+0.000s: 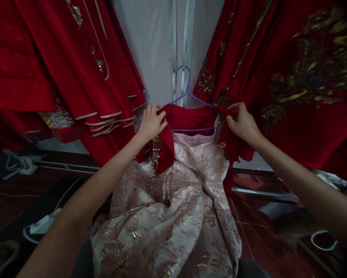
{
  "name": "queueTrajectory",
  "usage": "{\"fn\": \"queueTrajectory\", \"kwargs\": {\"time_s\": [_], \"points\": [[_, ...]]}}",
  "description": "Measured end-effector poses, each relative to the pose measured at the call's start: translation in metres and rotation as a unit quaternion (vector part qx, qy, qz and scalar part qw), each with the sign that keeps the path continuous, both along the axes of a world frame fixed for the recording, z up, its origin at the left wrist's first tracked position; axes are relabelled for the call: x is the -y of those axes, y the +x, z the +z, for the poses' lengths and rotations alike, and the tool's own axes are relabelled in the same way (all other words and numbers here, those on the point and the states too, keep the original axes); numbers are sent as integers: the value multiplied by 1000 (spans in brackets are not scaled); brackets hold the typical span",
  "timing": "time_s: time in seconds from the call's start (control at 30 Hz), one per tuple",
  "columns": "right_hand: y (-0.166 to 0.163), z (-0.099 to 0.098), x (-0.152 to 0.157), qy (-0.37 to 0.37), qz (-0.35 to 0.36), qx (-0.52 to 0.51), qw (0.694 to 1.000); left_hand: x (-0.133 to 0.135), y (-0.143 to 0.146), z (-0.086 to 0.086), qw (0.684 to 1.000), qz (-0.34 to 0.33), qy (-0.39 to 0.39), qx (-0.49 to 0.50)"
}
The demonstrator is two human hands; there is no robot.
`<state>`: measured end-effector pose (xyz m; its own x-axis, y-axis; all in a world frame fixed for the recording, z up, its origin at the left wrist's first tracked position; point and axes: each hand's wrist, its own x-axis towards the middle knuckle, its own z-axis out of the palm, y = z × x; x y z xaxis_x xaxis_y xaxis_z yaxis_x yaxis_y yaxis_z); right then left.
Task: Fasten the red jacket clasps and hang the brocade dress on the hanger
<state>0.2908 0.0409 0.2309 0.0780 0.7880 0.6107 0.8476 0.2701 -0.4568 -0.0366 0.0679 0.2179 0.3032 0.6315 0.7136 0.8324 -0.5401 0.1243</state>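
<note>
A pink brocade dress (187, 185) with gold floral patterning hangs in front of me, its skirt spreading down toward my lap. Behind and around its top is a red jacket (187, 116) with a beaded tassel on its left front. Both hang on a purple wire hanger (187, 90). My left hand (152, 122) pinches the jacket's edge at the left shoulder. On the other side, my right hand (242, 122) pinches the red cloth near the right shoulder. The hanger's hook is looped at a pale metal pole (183, 46).
Red garments with cream piping (104, 77) hang at the left. More red garments with gold embroidery (307, 77) hang at the right. A pale wall covering (144, 38) lies behind. White cords (25, 164) and a white object (43, 224) are low on the left, above a dark red tiled floor (245, 231).
</note>
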Motion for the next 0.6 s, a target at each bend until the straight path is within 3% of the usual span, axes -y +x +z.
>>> {"fn": "queueTrajectory", "kwargs": {"time_s": [0.17,0.3,0.43,0.6], "points": [[-38,-11,-10,-43,93,-24,994,15,17,-10,998,-5,-47,-32],[-91,-30,-7,-70,266,-126,953,25,51,-32,989,-105,-102,-24],[-118,-43,2,-63,345,-210,913,30,65,-51,975,-165,-125,76],[-109,-46,13,-108,360,-259,890,22,64,-65,925,-207,-165,273]]}}
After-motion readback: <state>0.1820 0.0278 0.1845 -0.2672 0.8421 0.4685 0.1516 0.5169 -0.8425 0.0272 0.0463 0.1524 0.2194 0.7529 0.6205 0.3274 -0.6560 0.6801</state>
